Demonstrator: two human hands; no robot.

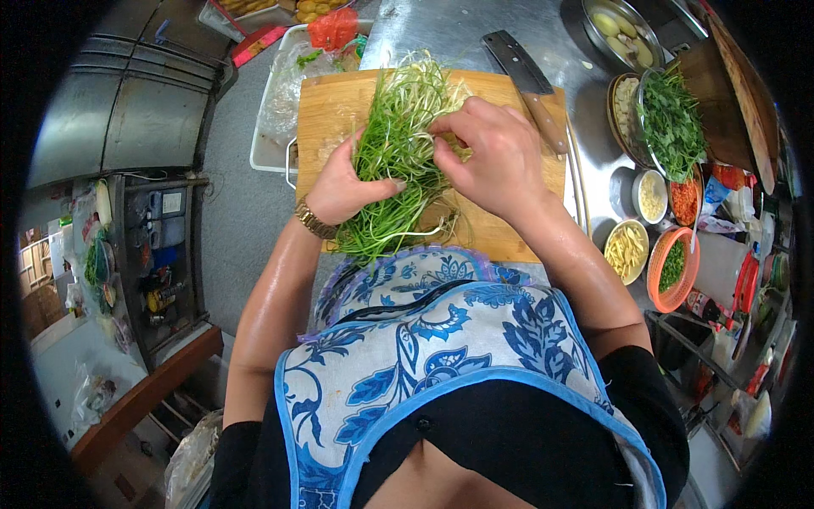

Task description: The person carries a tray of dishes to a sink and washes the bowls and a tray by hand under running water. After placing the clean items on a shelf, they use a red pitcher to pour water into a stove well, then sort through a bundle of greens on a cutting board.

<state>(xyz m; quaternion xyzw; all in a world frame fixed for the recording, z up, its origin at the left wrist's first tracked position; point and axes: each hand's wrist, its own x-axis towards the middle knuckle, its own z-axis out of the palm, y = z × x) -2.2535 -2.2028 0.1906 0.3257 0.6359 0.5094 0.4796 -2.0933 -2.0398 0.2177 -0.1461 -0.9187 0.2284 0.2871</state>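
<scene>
A loose bunch of thin green scallions (395, 149) with pale stalks lies across the wooden cutting board (331, 105). My left hand (346, 181) clasps the bunch from its left side, thumb laid over the green leaves. On the other side, my right hand (499, 153) pinches pale strands between thumb and fingertips; exactly how many is hidden. One stalk with roots sticks out to the right, close to my apron. A cleaver (520, 67) with a wooden handle lies beyond my right hand, its handle over the board's right edge and its blade on the metal counter.
Left of the board stands a white bin (261, 140) with plastic bags. Along the right are a metal bowl of peeled vegetables (626, 35), cilantro (674, 121), a bowl of minced garlic (650, 198), a bowl of yellowish strips (626, 251) and an orange basket (692, 280) of chopped greens.
</scene>
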